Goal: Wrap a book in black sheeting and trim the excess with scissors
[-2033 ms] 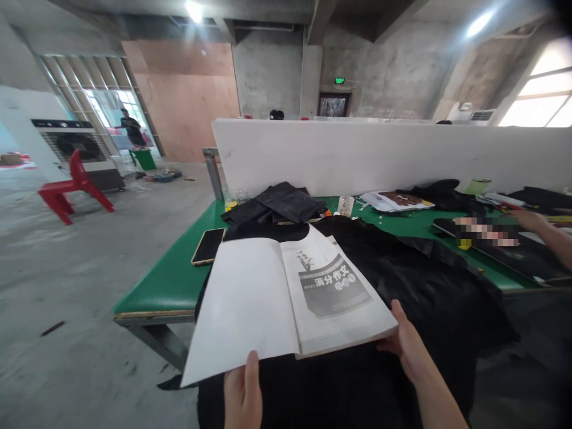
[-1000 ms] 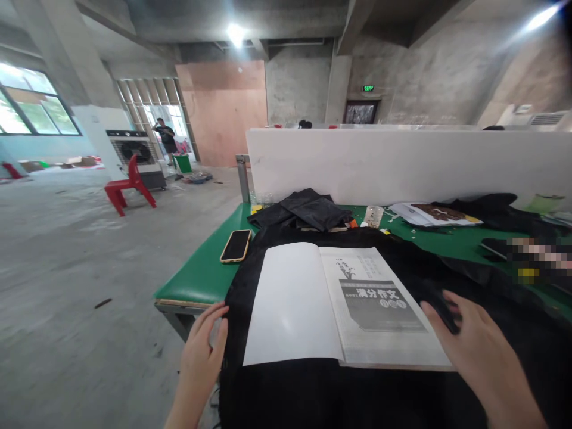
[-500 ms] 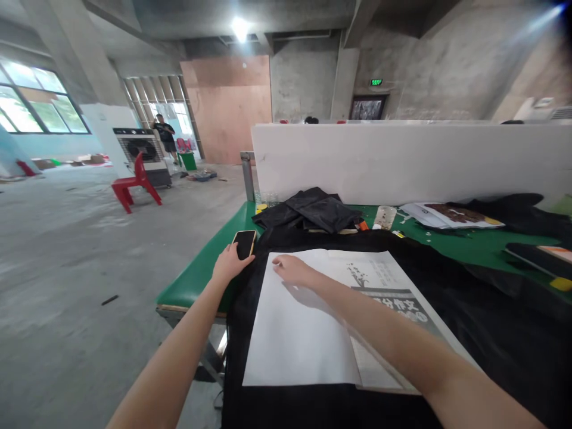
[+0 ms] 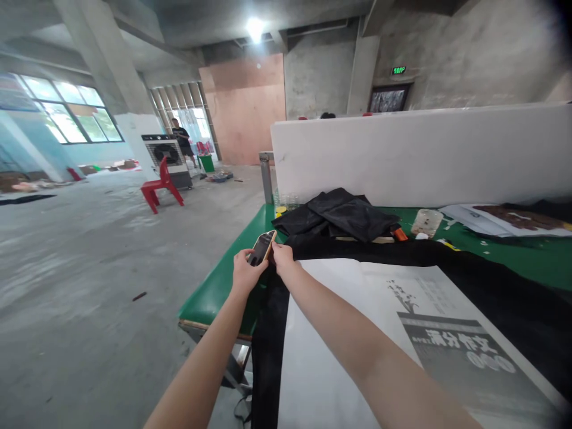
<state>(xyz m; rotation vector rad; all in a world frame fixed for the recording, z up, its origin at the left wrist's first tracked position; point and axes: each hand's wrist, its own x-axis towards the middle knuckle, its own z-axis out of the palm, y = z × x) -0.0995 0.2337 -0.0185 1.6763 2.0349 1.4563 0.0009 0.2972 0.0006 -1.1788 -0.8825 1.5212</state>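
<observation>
A phone [image 4: 263,247] with a dark screen and a yellowish edge is tilted up over the green table's left part. My left hand [image 4: 246,271] grips it from the near side, thumb and fingers at its edges. Against the phone's right edge is my right hand [image 4: 282,257], its fingers closed; whether they grip the phone is hard to see. An open book [image 4: 322,333] lies on black cloth [image 4: 270,333], with a blank left page and a printed right page, partly under my right forearm.
Folded black fabric [image 4: 339,214], a clear container [image 4: 426,223] and an orange item [image 4: 400,233] lie along the back of the green table [image 4: 210,292]. Behind rises a white partition [image 4: 402,155]. A red chair [image 4: 163,186] and a person [image 4: 182,142] are at the left back.
My right hand has moved from above the blank page to the phone's right edge. The phone has been raised and tilted in my left hand. The view has shifted left.
</observation>
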